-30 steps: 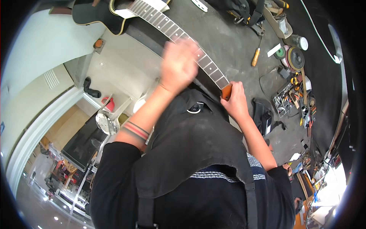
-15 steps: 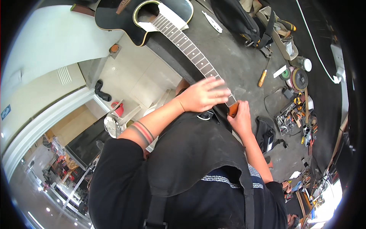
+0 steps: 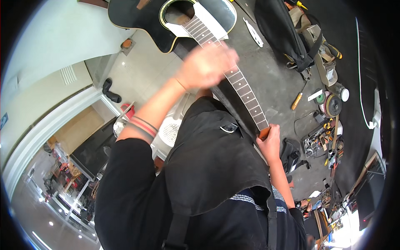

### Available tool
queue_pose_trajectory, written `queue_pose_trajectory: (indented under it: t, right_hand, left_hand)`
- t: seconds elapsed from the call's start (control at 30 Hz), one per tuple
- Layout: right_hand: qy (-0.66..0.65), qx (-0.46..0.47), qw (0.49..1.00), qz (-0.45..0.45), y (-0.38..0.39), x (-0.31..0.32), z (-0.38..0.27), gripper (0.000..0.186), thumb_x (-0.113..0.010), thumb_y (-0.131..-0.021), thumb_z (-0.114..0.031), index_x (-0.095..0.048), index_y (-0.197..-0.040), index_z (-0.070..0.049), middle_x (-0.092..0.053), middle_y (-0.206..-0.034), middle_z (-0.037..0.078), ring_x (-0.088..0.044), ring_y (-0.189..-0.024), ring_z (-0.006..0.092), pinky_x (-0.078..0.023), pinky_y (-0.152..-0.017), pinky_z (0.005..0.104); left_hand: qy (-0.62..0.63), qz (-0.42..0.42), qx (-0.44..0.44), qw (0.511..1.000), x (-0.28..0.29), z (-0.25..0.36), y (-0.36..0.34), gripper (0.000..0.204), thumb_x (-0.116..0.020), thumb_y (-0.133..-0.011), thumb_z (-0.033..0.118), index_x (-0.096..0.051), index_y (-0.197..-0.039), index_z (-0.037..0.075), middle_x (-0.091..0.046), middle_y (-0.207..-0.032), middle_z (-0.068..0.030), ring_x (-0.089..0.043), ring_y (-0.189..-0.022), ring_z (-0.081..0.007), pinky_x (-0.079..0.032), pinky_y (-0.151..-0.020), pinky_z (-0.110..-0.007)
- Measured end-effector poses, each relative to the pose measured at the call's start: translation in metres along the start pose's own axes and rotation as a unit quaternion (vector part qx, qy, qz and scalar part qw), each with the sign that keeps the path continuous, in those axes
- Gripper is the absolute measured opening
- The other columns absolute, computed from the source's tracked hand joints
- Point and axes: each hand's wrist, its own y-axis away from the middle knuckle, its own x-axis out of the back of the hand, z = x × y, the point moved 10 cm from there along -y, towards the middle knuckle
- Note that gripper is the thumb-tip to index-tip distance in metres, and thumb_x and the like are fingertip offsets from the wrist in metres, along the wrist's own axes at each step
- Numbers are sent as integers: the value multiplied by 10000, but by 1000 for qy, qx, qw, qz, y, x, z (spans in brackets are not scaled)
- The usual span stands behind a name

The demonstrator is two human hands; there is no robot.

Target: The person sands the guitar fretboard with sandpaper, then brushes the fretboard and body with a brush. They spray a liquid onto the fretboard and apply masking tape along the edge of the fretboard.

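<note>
A black acoustic guitar point(image 3: 133, 16) lies across the bench, white sheets point(image 3: 210, 23) around the soundhole end of its fretted neck point(image 3: 246, 95). My left hand point(image 3: 208, 64) is over the upper fretboard, blurred by motion, so its fingers and any hold are unclear. At the lower right end of the neck, my right hand point(image 3: 271, 142) grips the brown end piece point(image 3: 263, 133), thumb along its side.
The grey bench point(image 3: 271, 71) holds a black bag point(image 3: 278, 33), white tool point(image 3: 253, 32), wooden-handled tool point(image 3: 296, 101), several discs point(image 3: 333, 104) and clustered tools point(image 3: 316, 141). A metal stool point(image 3: 168, 130) stands below left; a white cable point(image 3: 359, 83) runs at far right.
My left hand has swept from the lower neck back up toward the soundhole. My right hand still grips the end piece, which sits lower in view as the view has shifted.
</note>
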Motion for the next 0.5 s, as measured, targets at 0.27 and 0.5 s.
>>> queue_pose_trajectory:
  t: [0.27,0.5]
  right_hand:
    - [16,-24,999,-17,1,-2,0,707,-878,-711,-6,-520,-1319,29,-578,-1235,254,-584,-1183,485,-511,-1052,531]
    - [25,-25,999,-16,-2,1,-3,694,-882,-729,-10,-522,-1321,36,-581,-1243,261,-580,-1201,492,-511,-1064,531]
  left_hand:
    - [28,17,49,998,16,-13,3,496,-700,-866,72,-807,-1340,171,-708,-1540,-61,-618,-1460,-384,-521,-1193,-531]
    - [-46,37,72,996,34,-60,-1,499,-754,-929,176,-772,-1427,204,-678,-1576,-48,-590,-1455,-428,-516,-1218,-518]
